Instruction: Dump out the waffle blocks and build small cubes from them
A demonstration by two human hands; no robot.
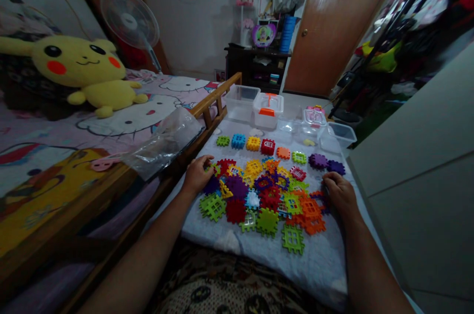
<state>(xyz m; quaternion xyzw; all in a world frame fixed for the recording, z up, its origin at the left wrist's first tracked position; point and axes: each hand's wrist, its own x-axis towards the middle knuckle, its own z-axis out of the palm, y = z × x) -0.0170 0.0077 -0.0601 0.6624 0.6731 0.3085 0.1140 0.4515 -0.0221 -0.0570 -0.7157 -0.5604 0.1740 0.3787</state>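
Note:
At the left edge of a loose pile of colourful plastic building tiles, my left hand (200, 174) rests with thumb and index finger apart, beside a dark blue-purple tile (211, 185). Across the pile, my right hand (338, 190) lies on the cloth with loosely bent fingers, close to purple tiles (321, 200). Neither hand visibly holds anything. The pile includes a large purple tile (237, 187), a red tile (236, 211), a green tile (267, 222) and orange window tiles (311, 208). Behind it runs a row of small stacks sorted by colour, including a blue stack (238, 141) and a red stack (267, 146).
Clear plastic boxes (242, 99), one with an orange-handled lid (267, 111), stand at the table's far end. A wooden bed rail (211, 106) borders the left side, with a clear plastic bag (166, 141) over it. A pale cabinet (418, 156) stands right.

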